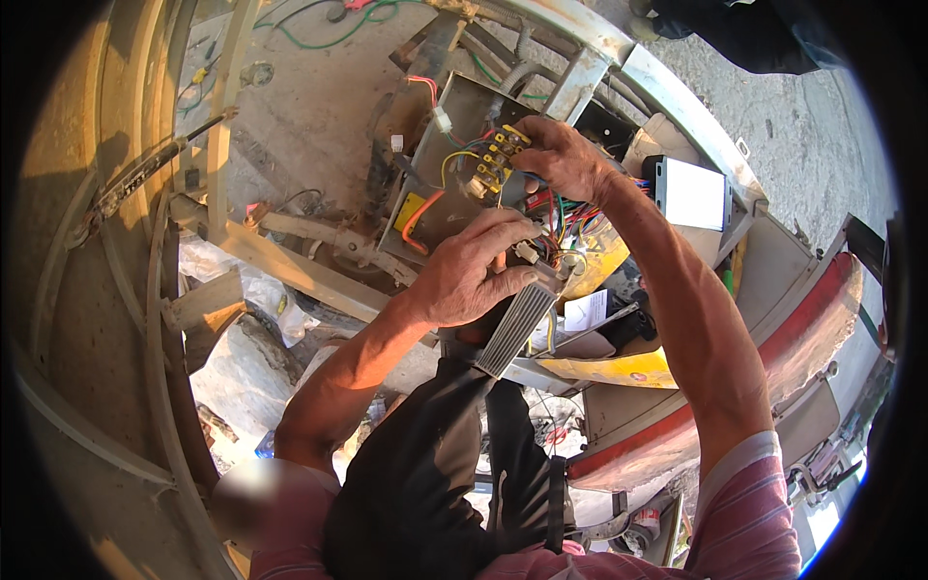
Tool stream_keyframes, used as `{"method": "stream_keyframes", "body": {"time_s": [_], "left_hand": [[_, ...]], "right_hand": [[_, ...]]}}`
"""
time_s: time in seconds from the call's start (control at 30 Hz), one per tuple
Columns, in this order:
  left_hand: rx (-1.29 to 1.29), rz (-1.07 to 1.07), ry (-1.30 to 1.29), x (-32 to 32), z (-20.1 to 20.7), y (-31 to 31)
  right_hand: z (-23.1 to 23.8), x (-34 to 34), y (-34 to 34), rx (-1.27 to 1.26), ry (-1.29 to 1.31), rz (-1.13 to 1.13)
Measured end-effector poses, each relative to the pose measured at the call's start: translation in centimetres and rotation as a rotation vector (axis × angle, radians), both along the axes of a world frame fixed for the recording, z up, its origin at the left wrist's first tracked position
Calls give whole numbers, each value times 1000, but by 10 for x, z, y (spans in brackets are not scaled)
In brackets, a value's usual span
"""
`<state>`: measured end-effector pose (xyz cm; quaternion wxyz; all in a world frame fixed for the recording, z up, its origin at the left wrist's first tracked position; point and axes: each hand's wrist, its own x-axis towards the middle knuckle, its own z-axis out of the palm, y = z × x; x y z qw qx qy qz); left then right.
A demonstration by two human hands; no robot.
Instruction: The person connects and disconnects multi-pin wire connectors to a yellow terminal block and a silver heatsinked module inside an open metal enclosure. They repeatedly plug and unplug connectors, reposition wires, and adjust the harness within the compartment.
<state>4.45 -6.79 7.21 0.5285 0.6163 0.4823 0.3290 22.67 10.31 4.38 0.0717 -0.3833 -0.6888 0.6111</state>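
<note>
My right hand reaches over a metal box and pinches the end of a dark terminal block with yellow contacts. My left hand is closed, its fingers bent in front of the wiring; what they hold, if anything, is hidden. A pale plug connector sits at its fingertips. Just below lies a finned grey metal controller, resting partly at my knee, with wires at its upper end. A bundle of coloured wires runs between both hands. A thick orange cable curves inside the metal box.
A silver box stands right of my right forearm. A curved metal frame rail arcs behind the work. Yellow bodywork and red-edged panels lie to the right. A wooden beam crosses at left. Someone's dark-clothed leg shows at top right.
</note>
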Motion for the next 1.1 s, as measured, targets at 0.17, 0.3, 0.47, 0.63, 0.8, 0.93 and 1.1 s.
{"method": "stream_keyframes", "body": {"time_s": [0.17, 0.3, 0.47, 0.63, 0.8, 0.93, 1.1], "left_hand": [[172, -40, 106, 8, -4, -16], [179, 28, 129, 12, -5, -37], [135, 104, 57, 17, -3, -53], [151, 95, 92, 17, -2, -54], [211, 156, 129, 16, -5, -53], [119, 205, 57, 7, -6, -56], [50, 481, -31, -11, -23, -47]], "right_hand": [[2, 2, 2, -29, -58, 15], [6, 2, 2, -34, -77, 12], [0, 1, 1, 80, -63, 81], [-2, 3, 1, -49, -77, -3], [1, 1, 2, -34, -84, 13], [5, 0, 0, -109, -128, -35], [7, -2, 0, -89, -140, -51]]}}
